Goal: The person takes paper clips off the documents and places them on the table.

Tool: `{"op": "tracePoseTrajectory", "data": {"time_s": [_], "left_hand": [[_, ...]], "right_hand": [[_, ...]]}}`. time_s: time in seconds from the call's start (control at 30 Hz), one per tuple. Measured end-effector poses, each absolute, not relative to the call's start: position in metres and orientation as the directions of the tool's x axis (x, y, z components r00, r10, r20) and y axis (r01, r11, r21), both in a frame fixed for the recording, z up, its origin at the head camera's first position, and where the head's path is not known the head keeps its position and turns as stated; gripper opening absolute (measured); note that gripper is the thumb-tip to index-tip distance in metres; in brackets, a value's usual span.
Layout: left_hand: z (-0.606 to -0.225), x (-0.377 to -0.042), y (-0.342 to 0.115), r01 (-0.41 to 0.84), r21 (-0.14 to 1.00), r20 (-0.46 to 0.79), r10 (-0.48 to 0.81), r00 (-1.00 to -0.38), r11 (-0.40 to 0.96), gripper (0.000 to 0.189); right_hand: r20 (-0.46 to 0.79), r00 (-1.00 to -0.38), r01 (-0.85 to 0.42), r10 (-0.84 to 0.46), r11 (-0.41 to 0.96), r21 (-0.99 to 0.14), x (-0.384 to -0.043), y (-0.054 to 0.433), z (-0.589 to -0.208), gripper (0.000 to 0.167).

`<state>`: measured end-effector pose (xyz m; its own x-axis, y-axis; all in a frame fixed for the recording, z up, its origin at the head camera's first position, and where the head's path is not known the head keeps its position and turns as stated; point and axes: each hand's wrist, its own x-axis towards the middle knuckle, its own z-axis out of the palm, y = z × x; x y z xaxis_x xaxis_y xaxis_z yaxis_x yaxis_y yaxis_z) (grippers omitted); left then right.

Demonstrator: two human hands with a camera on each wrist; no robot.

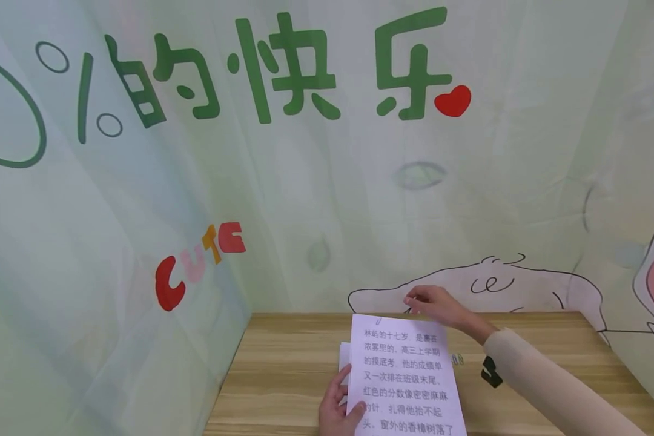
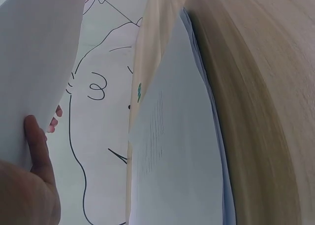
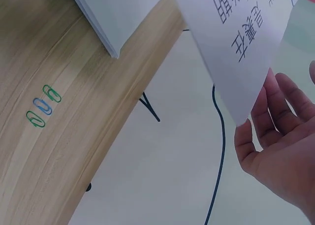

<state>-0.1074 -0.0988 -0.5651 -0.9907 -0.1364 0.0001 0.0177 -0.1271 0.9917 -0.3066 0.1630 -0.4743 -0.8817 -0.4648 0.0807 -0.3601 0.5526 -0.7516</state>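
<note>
My left hand [image 1: 336, 407] grips the left edge of a printed paper sheet [image 1: 406, 378], its thumb lying across the front. A paper clip [image 1: 379, 321] sits at the sheet's top edge. Just past the top right corner is my right hand [image 1: 437, 304], fingers loosely bent with nothing between them. In the right wrist view its fingers [image 3: 280, 104] overlap the sheet's corner from behind. The sheet is raised and tilted over a stack of papers [image 2: 182, 136] lying on the table.
Several paper clips [image 3: 43, 106], green and blue, lie on the wooden table [image 1: 283, 375] right of the papers. A small black piece [image 1: 490, 372] shows beside the right sleeve [image 1: 550, 381]. A printed curtain [image 1: 305, 181] hangs close behind the table.
</note>
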Motion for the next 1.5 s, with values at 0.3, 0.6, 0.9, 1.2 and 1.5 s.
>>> {"op": "tracePoseTrajectory", "data": {"time_s": [0.3,0.6,0.9,1.2,1.5], "left_hand": [[-0.561,-0.107,-0.095,0.008,0.991,-0.01,-0.131,-0.991,-0.134,0.078],[-0.558,-0.108,-0.09,0.02,0.99,-0.002,-0.154,-0.988,-0.142,0.078],[-0.553,-0.107,-0.085,0.013,0.988,-0.013,-0.161,-0.987,-0.156,0.078],[-0.552,-0.108,-0.083,0.021,0.988,-0.007,-0.177,-0.984,-0.155,0.078],[-0.549,-0.106,-0.08,0.004,0.986,-0.021,-0.146,-0.989,-0.169,0.077]], "right_hand": [[0.089,-0.868,-0.381,-0.488,0.54,-0.751,-0.303,0.15,-0.472,0.03],[0.043,-0.857,-0.349,-0.514,0.517,-0.781,-0.297,0.131,-0.471,0.03],[0.046,-0.843,-0.367,-0.536,0.511,-0.777,-0.293,0.116,-0.474,0.027],[0.022,-0.847,-0.346,-0.531,0.519,-0.782,-0.293,0.116,-0.474,0.021],[0.013,-0.846,-0.334,-0.533,0.51,-0.793,-0.288,0.115,-0.468,0.016]]}}
